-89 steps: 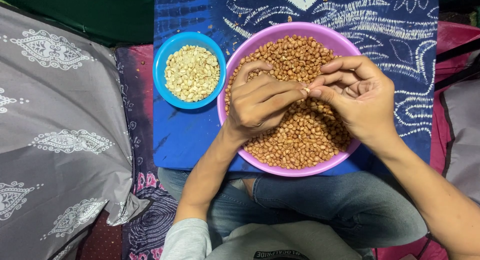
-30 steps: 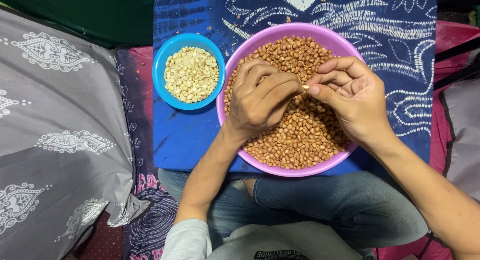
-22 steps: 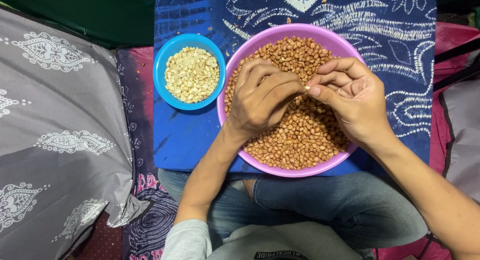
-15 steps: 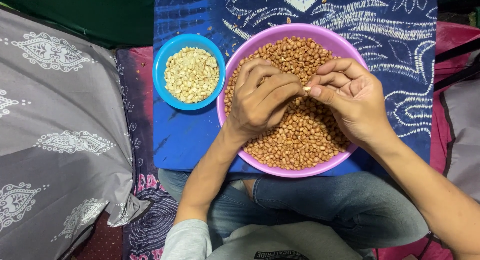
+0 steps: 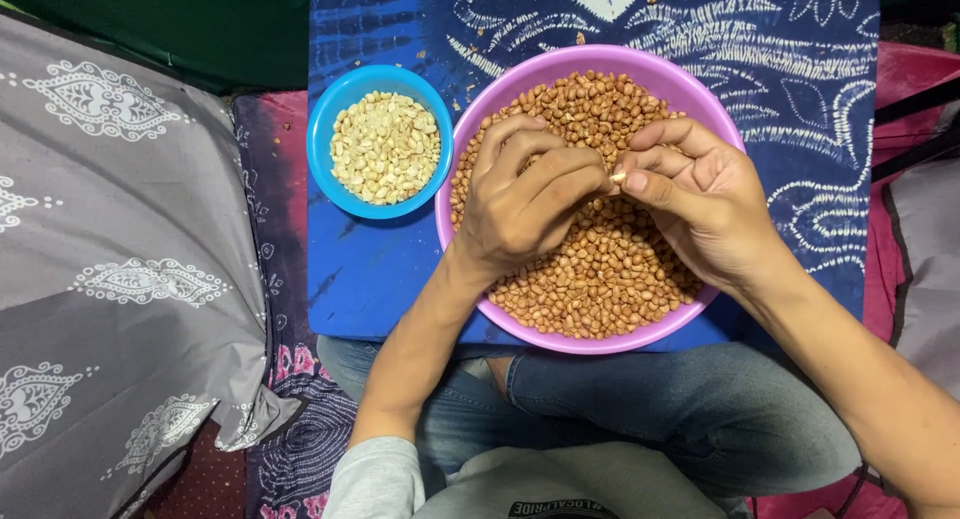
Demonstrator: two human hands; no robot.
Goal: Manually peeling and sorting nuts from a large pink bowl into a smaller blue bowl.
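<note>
Left hand (image 5: pixel 525 204), right hand (image 5: pixel 700 204) pinch one peanut (image 5: pixel 619 178), mostly hidden, over pink bowl (image 5: pixel 480 109).

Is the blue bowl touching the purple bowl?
Touching. In the head view the blue bowl's right rim meets the purple bowl's left rim, no gap visible.

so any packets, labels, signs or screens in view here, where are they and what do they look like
No packets, signs or screens.
Shirt print: bottom edge of the view, on the person's grey shirt; a small dark patch with pale lettering, partly cut off.
Otherwise only unlabelled things: a round blue bowl of pale peeled peanuts, upper left on the blue patterned cloth, and beside it a larger round pink bowl of brown peanuts, under both hands.
</note>
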